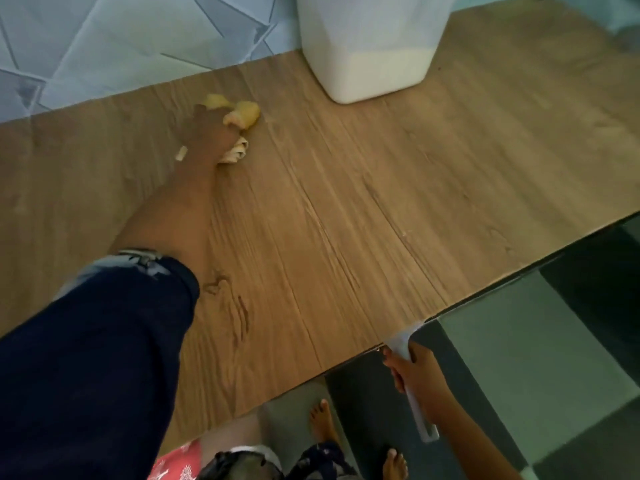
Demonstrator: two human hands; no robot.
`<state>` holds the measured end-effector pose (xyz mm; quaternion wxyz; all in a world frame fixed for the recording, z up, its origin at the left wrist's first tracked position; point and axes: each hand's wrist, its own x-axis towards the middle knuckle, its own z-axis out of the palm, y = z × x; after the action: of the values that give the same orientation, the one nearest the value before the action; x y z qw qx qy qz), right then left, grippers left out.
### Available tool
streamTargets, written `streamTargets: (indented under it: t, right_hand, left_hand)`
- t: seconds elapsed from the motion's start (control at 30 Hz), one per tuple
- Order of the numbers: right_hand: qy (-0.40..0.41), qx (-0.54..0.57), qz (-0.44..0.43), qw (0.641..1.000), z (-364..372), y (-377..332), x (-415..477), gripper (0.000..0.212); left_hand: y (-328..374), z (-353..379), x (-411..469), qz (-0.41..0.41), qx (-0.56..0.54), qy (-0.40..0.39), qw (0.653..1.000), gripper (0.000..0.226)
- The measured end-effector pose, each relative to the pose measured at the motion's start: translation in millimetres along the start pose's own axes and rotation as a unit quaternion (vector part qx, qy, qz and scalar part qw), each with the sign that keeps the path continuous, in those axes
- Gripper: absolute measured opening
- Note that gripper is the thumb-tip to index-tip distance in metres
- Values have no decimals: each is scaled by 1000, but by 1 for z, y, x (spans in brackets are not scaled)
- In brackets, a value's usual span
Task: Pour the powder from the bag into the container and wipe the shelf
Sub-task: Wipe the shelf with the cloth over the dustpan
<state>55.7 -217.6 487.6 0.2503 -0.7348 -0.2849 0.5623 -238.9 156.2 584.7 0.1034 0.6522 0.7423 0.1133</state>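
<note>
My left hand (207,136) reaches far across the wooden shelf (346,220) and grips a bunched yellow cloth (242,114) pressed on the surface near the back edge. The white translucent container (370,46) stands at the back, right of the cloth, with white powder in its lower part. At the shelf's front edge my right hand (415,375) holds a flat, pale grey object (420,420), perhaps the emptied bag; it hangs below the edge.
A pale blue patterned wall (104,46) runs behind the shelf. Below the front edge lies a floor of dark and light tiles (519,358), with my bare feet (323,420) on it. The dark blue sleeve (86,358) covers the shelf's left front.
</note>
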Motion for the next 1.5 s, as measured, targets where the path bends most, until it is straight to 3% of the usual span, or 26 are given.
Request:
streamTargets:
  t: [0.13, 0.27, 0.47, 0.73, 0.8, 0.9, 1.0, 1.07, 1.13, 1.3, 1.5]
  right_hand:
    - [-6, -2, 4, 1000, -19, 3, -9, 10]
    - [-6, -5, -14, 1000, -38, 14, -21, 9]
    - [-25, -10, -47, 999, -62, 32, -39, 4]
    - [-82, 3, -101, 991, -88, 54, -70, 3]
    - [-93, -10, -112, 989, -94, 56, -73, 3]
    - [-102, -27, -129, 986, -101, 57, -75, 5]
    - [-111, -32, -138, 984, -104, 60, -78, 4]
    - [-115, -33, -136, 983, -106, 62, -79, 4]
    - [-117, -35, -133, 984, -108, 64, -80, 4]
    - [-107, -37, -116, 987, -111, 67, -75, 5]
    - [-98, -26, -118, 988, -107, 66, -74, 5]
  left_hand:
    - [107, 12, -32, 97, 0, -52, 994, 46]
    - [169, 35, -82, 204, 14, -105, 973, 43]
    - [189, 55, -185, 329, -7, -168, 929, 46]
    - [194, 49, -324, 356, -61, -224, 905, 47]
    - [179, 34, -344, 328, -154, -232, 903, 50]
    - [129, -3, -341, 162, -267, -72, 947, 46]
    - [46, -27, -319, -75, -172, 59, 981, 38]
    - [3, -28, -317, -184, -100, 66, 976, 46]
    - [-7, -19, -316, -224, -28, 54, 973, 45]
    - [58, -1, -289, -119, -24, -14, 992, 62]
    - [184, 41, -322, 111, -20, -104, 988, 43]
